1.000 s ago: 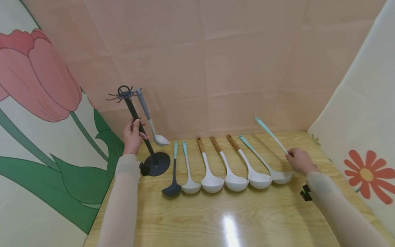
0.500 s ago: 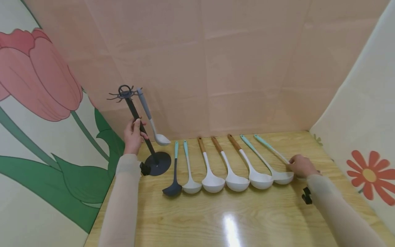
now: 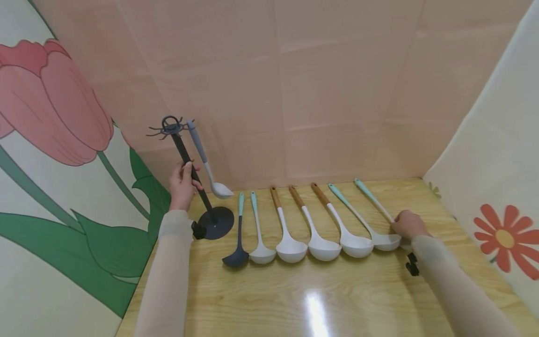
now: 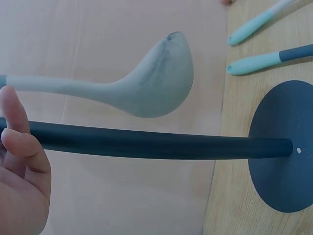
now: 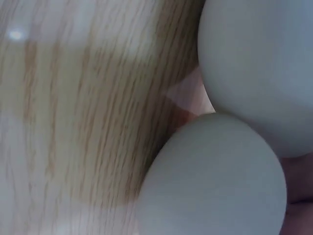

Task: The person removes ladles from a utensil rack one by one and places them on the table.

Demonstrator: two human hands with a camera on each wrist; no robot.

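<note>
My left hand (image 3: 182, 189) grips the upright pole of a black utensil stand (image 3: 204, 200), whose round base rests on the table. From one hook at its top hangs a white ladle (image 3: 220, 189) with a grey-blue handle, seen close in the left wrist view. At the right end of a row, my right hand (image 3: 409, 224) holds a mint-handled ladle (image 3: 370, 193) low over or on the table; its bowl is mostly hidden behind the hand. Just left of it lies another mint-handled ladle (image 3: 386, 242). Two pale ladle bowls (image 5: 215, 181) nearly fill the right wrist view, side by side.
Along the table (image 3: 261, 299) lie three wooden-handled white ladles (image 3: 323, 249), a mint-handled white ladle (image 3: 263, 255) and a dark ladle (image 3: 236, 258) with a mint handle. A pink backdrop (image 3: 328, 93) stands behind; floral panels flank both sides.
The right hand has lowered the mint-handled ladle beside the row, and its handle end has then shifted slightly right. The left hand keeps its grip on the stand.
</note>
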